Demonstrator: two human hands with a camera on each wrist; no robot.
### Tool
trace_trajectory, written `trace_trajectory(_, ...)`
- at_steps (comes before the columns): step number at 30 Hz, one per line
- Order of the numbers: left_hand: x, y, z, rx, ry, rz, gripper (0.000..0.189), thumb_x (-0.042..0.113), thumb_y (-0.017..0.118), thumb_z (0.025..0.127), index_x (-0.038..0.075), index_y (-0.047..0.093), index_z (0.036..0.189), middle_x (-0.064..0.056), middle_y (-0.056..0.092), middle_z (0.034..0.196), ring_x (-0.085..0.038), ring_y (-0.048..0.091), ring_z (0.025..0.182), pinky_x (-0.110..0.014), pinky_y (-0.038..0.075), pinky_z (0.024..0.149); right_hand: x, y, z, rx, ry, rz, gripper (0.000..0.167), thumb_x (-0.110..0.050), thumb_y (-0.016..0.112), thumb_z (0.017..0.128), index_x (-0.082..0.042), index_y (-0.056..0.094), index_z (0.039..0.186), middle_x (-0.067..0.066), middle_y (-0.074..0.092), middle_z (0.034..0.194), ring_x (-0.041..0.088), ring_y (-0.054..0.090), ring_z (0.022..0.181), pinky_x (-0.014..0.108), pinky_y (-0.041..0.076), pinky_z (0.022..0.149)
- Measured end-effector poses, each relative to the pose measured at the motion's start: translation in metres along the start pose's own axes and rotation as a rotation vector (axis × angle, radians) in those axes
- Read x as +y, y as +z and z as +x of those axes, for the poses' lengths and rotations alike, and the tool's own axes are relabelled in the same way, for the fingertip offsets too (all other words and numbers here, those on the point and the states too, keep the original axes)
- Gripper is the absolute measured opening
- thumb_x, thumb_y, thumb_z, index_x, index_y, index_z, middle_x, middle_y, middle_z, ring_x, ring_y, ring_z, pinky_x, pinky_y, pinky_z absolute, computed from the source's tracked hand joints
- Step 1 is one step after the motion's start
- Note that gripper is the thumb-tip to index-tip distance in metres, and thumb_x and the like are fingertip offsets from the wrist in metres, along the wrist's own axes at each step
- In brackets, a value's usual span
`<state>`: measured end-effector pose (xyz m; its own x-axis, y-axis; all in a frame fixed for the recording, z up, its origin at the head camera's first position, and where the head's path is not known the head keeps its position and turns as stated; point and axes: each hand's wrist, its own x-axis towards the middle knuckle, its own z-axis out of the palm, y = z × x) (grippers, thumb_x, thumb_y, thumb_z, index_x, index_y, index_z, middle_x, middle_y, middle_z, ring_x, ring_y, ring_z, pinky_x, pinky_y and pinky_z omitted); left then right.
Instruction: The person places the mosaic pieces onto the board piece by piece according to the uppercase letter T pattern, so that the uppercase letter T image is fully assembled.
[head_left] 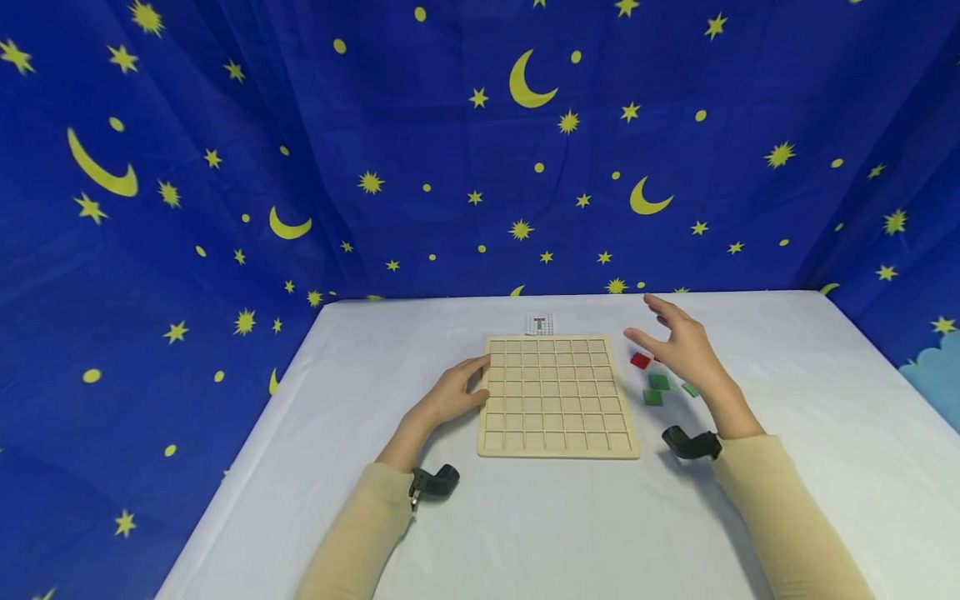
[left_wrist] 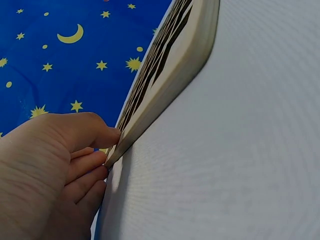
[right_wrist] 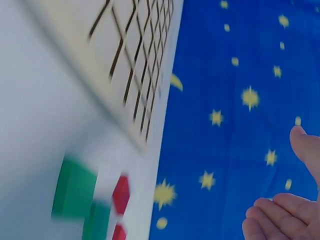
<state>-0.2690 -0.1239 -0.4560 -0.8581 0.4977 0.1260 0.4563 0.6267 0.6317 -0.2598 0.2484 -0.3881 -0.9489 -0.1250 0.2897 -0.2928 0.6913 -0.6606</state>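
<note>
A pale wooden grid board (head_left: 558,450) lies flat on the table, its square cells bare. At its left edge, my left hand (head_left: 453,393) touches the rim with thumb and fingertips spaced along it; the left wrist view shows the thumb (left_wrist: 102,134) against that rim. My right hand (head_left: 690,348) is raised to the right of the board, thumb and fingers spread, holding nothing. Below and beside it lie red tiles (head_left: 640,360) and several green tiles (head_left: 658,382). Another red tile is partly hidden behind the right hand.
A small printed card (head_left: 539,324) with a grid pattern lies just behind the board. White cloth covers the table (head_left: 555,525). A blue curtain (head_left: 450,150) with yellow moons and stars hangs behind and at both sides.
</note>
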Motion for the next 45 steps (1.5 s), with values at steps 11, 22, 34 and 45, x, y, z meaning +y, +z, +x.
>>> trace_trajectory(11,0.001,0.0,0.0,-0.008,-0.012,0.004,0.063,0.013,0.061,0.089,0.0,0.034,0.144,-0.018,0.039,0.144,-0.029,0.034,0.134,-0.037,0.026,0.111,0.047,-0.029,-0.014,0.094,0.165,-0.024,0.074,-0.043,0.062,0.09,-0.005,0.034,0.146,0.025,0.038,0.142,0.045,0.039,0.125,0.056,0.037,0.1)
trace_trajectory(22,0.0,-0.001,-0.001,-0.016,-0.022,0.011,0.062,0.014,0.062,0.09,0.001,0.035,0.144,-0.016,0.04,0.144,-0.028,0.034,0.134,-0.037,0.026,0.111,0.078,-0.03,-0.026,0.089,0.198,-0.006,0.057,-0.028,0.063,0.091,0.002,0.046,0.136,0.027,0.047,0.134,0.048,0.044,0.12,0.057,0.039,0.096)
trace_trajectory(34,0.0,-0.002,0.001,0.004,0.011,0.003,0.063,0.013,0.062,0.088,-0.001,0.035,0.144,-0.017,0.041,0.143,-0.029,0.035,0.133,-0.037,0.027,0.111,0.111,-0.017,-0.027,-0.006,0.233,-0.026,0.051,-0.021,0.061,0.093,0.004,0.047,0.135,0.027,0.046,0.135,0.046,0.036,0.126,0.061,0.03,0.101)
trace_trajectory(45,-0.004,0.002,-0.001,0.01,0.025,-0.01,0.063,0.013,0.063,0.088,-0.002,0.035,0.143,-0.018,0.042,0.142,-0.031,0.036,0.132,-0.04,0.029,0.11,0.12,-0.011,-0.028,-0.015,0.21,-0.071,0.045,-0.012,0.062,0.091,0.003,0.05,0.132,0.027,0.048,0.133,0.047,0.037,0.125,0.062,0.031,0.1)
